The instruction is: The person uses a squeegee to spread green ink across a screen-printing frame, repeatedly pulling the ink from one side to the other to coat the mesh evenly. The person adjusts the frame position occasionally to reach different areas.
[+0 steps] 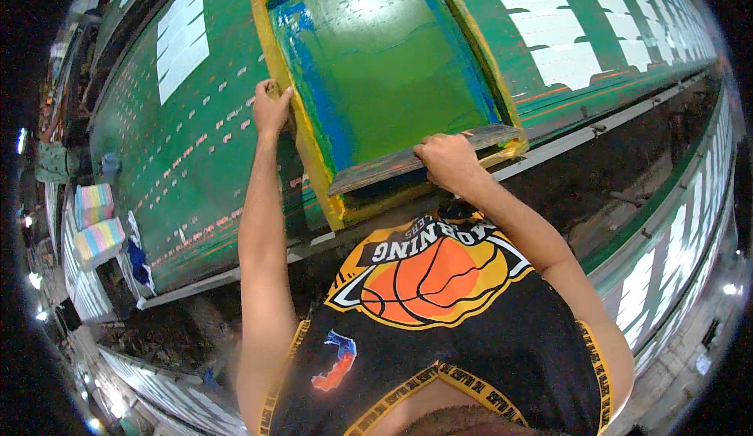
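A screen-printing frame (316, 173) with yellow edges lies on the long green table in front of me. Its green mesh (392, 71) has blue smears along the sides. My left hand (272, 108) grips the frame's left edge, fingers curled over the rim. Across the near end of the mesh lies a long, dark squeegee (376, 171), slanting up to the right. My right hand (449, 158) is closed around the squeegee's upper edge, right of its middle; the fingertips are mostly hidden behind it.
White flat pieces (561, 32) lie in rows on the green table (196, 149), with another white piece (184, 36) left of the frame. A metal rail (541, 160) runs along the near edge. Striped pastel bundles (100, 242) sit at far left. Another long table (667, 279) stands at right.
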`<action>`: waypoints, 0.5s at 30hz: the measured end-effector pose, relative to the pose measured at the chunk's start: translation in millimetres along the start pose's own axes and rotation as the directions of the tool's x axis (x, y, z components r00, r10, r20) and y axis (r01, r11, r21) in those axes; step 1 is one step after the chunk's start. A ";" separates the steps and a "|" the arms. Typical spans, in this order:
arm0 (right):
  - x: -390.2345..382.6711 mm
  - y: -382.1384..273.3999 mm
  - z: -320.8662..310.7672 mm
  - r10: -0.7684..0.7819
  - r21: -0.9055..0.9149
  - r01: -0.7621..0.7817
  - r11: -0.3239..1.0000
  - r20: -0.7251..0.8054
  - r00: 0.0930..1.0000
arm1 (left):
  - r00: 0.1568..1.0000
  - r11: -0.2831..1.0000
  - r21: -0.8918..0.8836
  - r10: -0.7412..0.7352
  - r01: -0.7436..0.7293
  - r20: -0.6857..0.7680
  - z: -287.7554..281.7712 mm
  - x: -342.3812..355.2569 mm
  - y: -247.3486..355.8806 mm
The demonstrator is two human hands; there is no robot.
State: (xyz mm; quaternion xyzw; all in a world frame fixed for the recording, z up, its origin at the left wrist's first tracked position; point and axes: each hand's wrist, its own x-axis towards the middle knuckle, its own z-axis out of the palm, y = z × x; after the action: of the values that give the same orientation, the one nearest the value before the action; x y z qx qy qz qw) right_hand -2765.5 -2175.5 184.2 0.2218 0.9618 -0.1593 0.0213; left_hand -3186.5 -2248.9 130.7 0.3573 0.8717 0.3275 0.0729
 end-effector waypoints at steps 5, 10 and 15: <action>0.3 -2.5 -12.9 -0.012 0.082 0.016 0.996 -0.041 0.999 | 0.991 0.991 -0.053 0.116 -0.120 -0.070 -28.1 13.6 17.3; -9.7 15.5 -28.5 -0.076 0.129 0.096 0.987 -0.151 0.986 | 0.990 0.985 -0.125 0.105 -0.117 -0.097 -49.1 33.9 68.4; -42.0 105.7 -38.2 -0.108 0.005 0.114 0.993 -0.289 0.951 | 0.983 0.970 -0.198 0.109 -0.138 -0.149 16.1 22.0 135.3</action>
State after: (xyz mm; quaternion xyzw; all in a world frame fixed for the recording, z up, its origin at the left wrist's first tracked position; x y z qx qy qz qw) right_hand -2680.8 -2091.0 193.8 0.1884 0.9638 -0.1365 -0.1305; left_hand -3119.0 -2154.0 204.8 0.3781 0.8115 0.4445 0.0292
